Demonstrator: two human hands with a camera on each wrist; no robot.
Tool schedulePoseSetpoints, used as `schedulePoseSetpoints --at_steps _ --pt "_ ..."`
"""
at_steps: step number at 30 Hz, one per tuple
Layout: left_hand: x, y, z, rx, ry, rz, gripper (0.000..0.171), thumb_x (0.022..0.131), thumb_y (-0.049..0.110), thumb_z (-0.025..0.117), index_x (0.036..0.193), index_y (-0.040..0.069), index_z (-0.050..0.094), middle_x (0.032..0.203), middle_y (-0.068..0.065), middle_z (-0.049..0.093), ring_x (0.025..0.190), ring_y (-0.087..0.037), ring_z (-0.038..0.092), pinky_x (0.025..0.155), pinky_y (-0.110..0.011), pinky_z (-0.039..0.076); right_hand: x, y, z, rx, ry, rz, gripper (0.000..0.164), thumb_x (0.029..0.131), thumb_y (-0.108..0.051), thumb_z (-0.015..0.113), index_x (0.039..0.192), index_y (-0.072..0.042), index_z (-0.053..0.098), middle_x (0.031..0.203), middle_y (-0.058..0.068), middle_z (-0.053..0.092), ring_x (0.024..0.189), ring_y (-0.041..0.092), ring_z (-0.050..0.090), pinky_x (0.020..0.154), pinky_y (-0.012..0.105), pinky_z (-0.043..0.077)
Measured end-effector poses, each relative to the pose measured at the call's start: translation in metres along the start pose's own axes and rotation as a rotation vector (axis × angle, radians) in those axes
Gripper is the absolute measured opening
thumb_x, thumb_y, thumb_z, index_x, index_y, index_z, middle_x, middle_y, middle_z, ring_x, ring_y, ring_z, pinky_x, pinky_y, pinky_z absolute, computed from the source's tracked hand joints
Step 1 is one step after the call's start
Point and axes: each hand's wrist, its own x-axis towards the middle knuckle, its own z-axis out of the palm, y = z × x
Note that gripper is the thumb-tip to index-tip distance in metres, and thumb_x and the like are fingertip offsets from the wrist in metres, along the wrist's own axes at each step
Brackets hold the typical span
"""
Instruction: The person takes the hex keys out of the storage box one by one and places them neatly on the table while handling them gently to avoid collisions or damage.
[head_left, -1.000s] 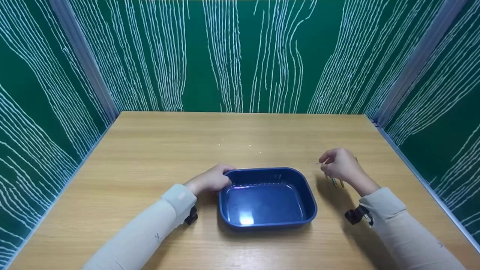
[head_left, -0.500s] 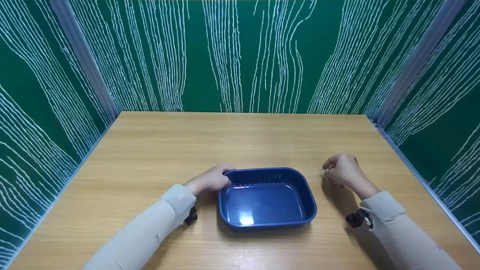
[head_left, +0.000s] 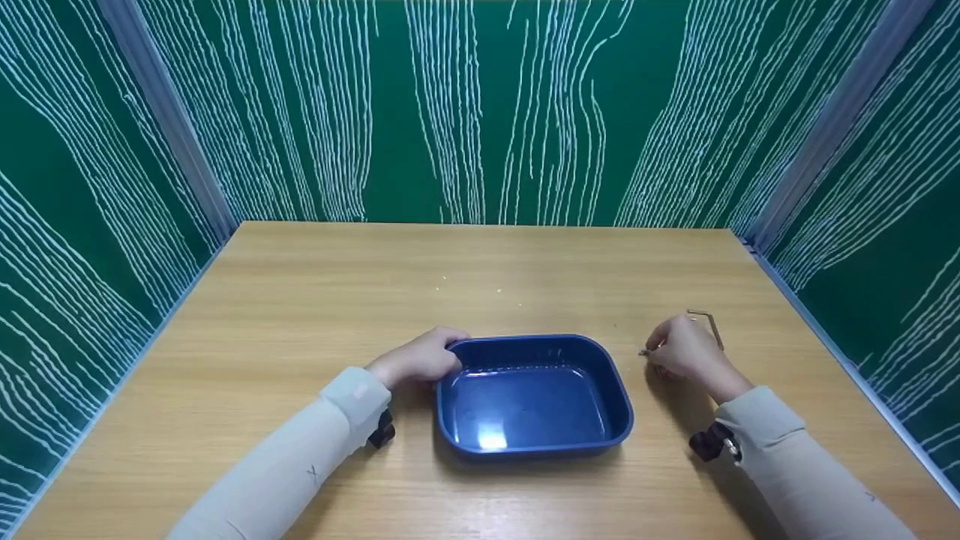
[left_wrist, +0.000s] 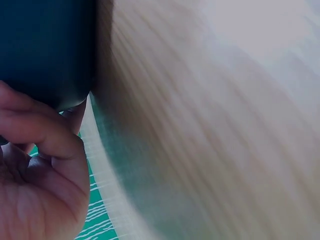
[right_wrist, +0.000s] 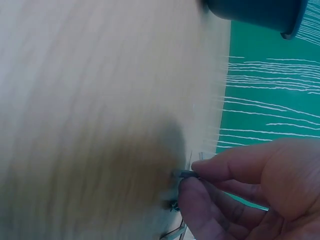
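A deep blue plastic tub (head_left: 525, 453) with rounded corners stands on the wooden table, its inside bare. My left hand (head_left: 427, 355) grips its far left corner, the thumb over the rim. In the left wrist view, curled fingers (left_wrist: 65, 135) lie against the tub's outer wall (left_wrist: 47, 50). To the right of the tub, my right hand (head_left: 688, 349) is low over the table. Its thumb and forefinger pinch a small thin grey rod (right_wrist: 186, 174), most of it hidden by the fingers. Just behind this hand lies a copper-coloured L-shaped rod (head_left: 716, 334), like a hex key.
Beyond the tub, several tiny pale specks (head_left: 499, 290) dot the table (head_left: 300, 300). More thin metal pieces (right_wrist: 174, 232) lie beneath the right hand. Green panels with white wavy lines (head_left: 450, 112) enclose the back and sides.
My right hand has shifted slightly toward me and dipped lower, with the piece in its pinch now angled differently. The copper L-shaped rod has come into view behind it. The left hand and tub stay put.
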Motion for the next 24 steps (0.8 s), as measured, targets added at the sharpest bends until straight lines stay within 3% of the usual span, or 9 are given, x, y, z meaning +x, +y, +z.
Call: schedulePoseSetpoints --at_steps 6,16,21,24 --pt "-0.003 0.001 -0.003 0.006 -0.025 0.007 0.026 0.087 -0.005 0.053 0.105 0.006 0.068 0.088 -0.003 0.060 0.059 -0.015 0.053 0.051 -0.024 0.046 -0.001 -0.001 0.001 -0.018 -0.023 0.034 0.022 0.081 0.006 0.071 0.100 0.011 0.077 0.074 0.010 0.074 0.060 0.013 0.066 0.053 0.024 0.054" --pt "-0.007 0.000 -0.009 0.044 -0.038 0.038 0.022 0.089 0.003 0.058 0.107 0.007 0.070 0.084 -0.001 0.061 0.060 -0.015 0.056 0.053 -0.027 0.049 -0.002 -0.005 -0.001 -0.068 0.001 -0.028 0.014 0.079 0.002 0.072 0.090 0.007 0.079 0.074 0.008 0.075 0.058 0.011 0.063 0.053 0.025 0.052" --pt "-0.011 0.003 -0.016 0.036 -0.019 0.010 0.025 0.095 0.016 0.065 0.118 0.012 0.074 0.099 -0.005 0.069 0.070 -0.019 0.063 0.059 -0.029 0.054 -0.003 -0.015 -0.012 -0.034 -0.022 0.013 0.027 0.091 -0.005 0.072 0.110 0.014 0.073 0.076 0.013 0.075 0.061 0.017 0.068 0.054 0.028 0.054" --pt "-0.011 0.005 -0.019 0.024 0.006 -0.002 0.027 0.099 0.025 0.068 0.123 0.017 0.075 0.114 -0.007 0.071 0.086 -0.022 0.068 0.069 -0.031 0.060 -0.003 -0.026 -0.022 -0.032 -0.014 0.037 0.037 0.096 -0.010 0.070 0.123 0.015 0.068 0.089 0.020 0.076 0.066 0.020 0.069 0.056 0.030 0.054"
